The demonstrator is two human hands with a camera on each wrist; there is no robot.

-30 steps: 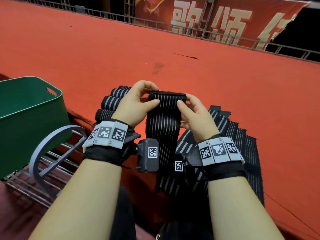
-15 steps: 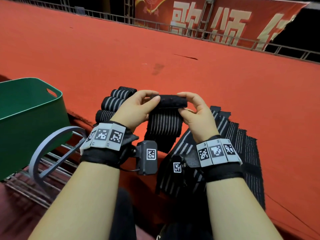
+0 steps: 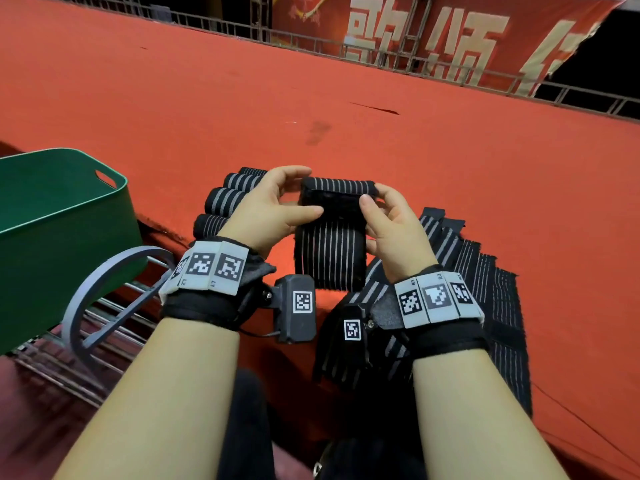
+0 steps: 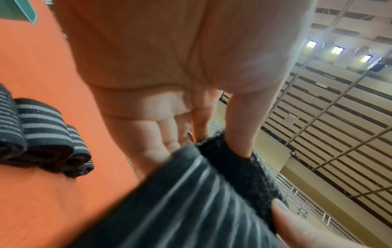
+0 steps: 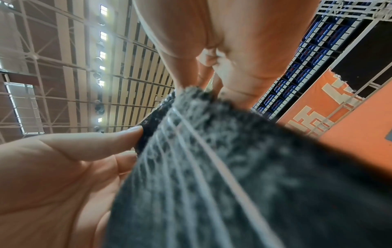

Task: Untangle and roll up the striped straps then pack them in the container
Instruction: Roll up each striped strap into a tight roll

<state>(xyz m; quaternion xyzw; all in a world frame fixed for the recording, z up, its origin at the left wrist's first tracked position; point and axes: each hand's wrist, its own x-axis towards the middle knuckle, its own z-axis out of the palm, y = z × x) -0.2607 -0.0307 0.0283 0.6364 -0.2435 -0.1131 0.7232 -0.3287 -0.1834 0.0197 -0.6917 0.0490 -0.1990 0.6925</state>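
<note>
Both hands hold one black strap with thin white stripes [image 3: 330, 251] above the orange surface, its top end rolled into a small coil. My left hand [image 3: 273, 209] pinches the coil's left end and my right hand [image 3: 388, 223] pinches its right end. The strap's loose tail hangs down between my wrists. In the left wrist view the strap [image 4: 191, 201] runs under my thumb; in the right wrist view the strap [image 5: 233, 167] fills the frame. Several rolled straps [image 3: 225, 202] lie left of my left hand. The green container [image 3: 62, 216] stands at the far left.
Flat unrolled striped straps [image 3: 485, 289] lie fanned out under and right of my right wrist. A grey ring on a wire rack [image 3: 104, 296] sits beside the container. A metal railing [image 3: 381, 60] and a red banner [image 3: 450, 36] border the far edge.
The coil has grown thicker as both hands rolled it, and the hanging tail has become shorter. The stripes now show on the coil's top.
</note>
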